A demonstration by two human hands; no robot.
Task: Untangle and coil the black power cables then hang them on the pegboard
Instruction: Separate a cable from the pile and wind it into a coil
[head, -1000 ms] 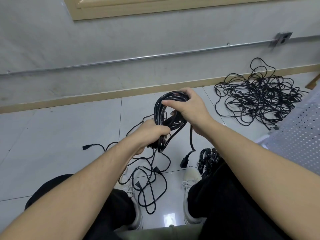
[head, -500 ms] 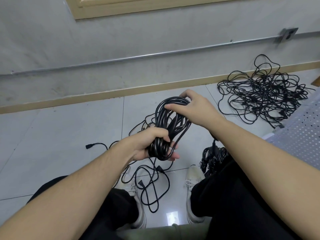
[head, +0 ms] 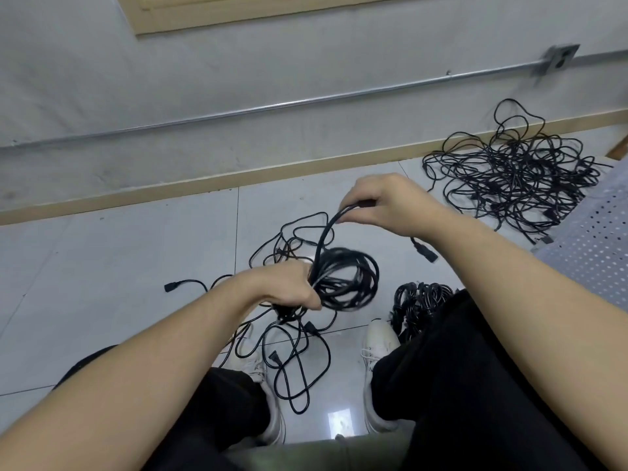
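While the black cable coil hangs bunched in the left hand's closed grip, its free strand arcs up to the right hand, which pinches it above the floor, near a tangled pile.

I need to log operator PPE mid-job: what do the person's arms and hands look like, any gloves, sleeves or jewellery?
Both forearms are bare up to the frame edge, with no sleeves in view. The left hand and right hand wear no gloves, and no rings, watch or wristband show on either. No markings are visible. Below them, the legs are in black trousers with white lace-up shoes.
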